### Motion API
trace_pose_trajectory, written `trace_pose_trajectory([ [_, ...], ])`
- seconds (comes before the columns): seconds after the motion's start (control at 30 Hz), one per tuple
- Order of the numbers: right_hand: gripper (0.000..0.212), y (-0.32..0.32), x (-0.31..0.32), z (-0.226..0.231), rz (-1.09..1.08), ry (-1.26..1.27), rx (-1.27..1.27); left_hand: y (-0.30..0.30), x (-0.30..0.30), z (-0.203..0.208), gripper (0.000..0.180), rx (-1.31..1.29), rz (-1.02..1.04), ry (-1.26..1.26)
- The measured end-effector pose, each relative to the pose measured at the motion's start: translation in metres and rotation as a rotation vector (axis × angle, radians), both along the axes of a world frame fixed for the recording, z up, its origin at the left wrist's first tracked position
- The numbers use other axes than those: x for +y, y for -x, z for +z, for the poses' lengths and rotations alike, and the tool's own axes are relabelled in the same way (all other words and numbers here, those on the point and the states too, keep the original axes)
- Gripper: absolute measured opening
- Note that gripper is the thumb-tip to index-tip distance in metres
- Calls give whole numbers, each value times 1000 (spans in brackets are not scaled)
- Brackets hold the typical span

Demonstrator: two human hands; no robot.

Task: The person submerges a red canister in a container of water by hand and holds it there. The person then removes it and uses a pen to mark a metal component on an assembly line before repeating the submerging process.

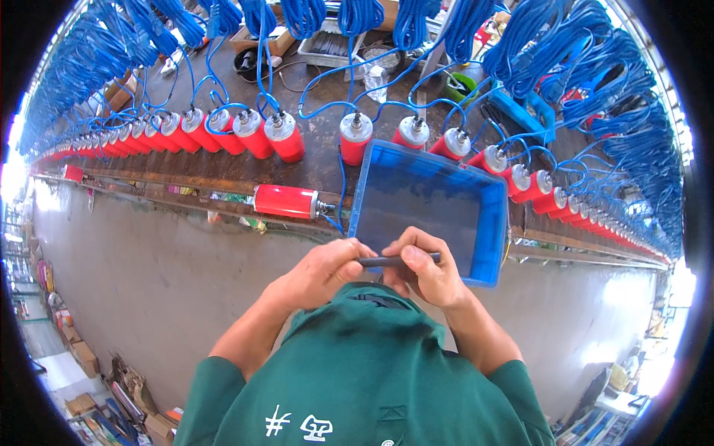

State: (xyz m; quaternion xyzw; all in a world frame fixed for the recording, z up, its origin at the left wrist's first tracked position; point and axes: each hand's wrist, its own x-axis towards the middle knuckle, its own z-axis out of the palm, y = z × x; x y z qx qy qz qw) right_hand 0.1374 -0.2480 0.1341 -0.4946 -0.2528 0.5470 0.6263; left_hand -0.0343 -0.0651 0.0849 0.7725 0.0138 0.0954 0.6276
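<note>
Pinching dark tube (398,260), both hands level

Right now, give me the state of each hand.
Left hand: closed on one end of the thin dark rod.
Right hand: closed on the rod's other end.

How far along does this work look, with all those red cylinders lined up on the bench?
Looks done: a long row of red cylinders stands along the bench, each with a blue cable at its top. In hand: the left hand and right hand hold a thin dark rod over an empty-looking blue bin. Possibly left: one red cylinder lying apart at the bench edge.
</note>
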Motion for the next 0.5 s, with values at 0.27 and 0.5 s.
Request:
trace_pose_trajectory([
  [0.27, 42, -34, -43, -5, -379, -310, 46, 6, 10, -7, 74, -316, 39, 1462],
  [0.5, 30, -47, -175, -50, -498, 163, -77, 14, 20, -9, 53, -363, 58, 1441],
])
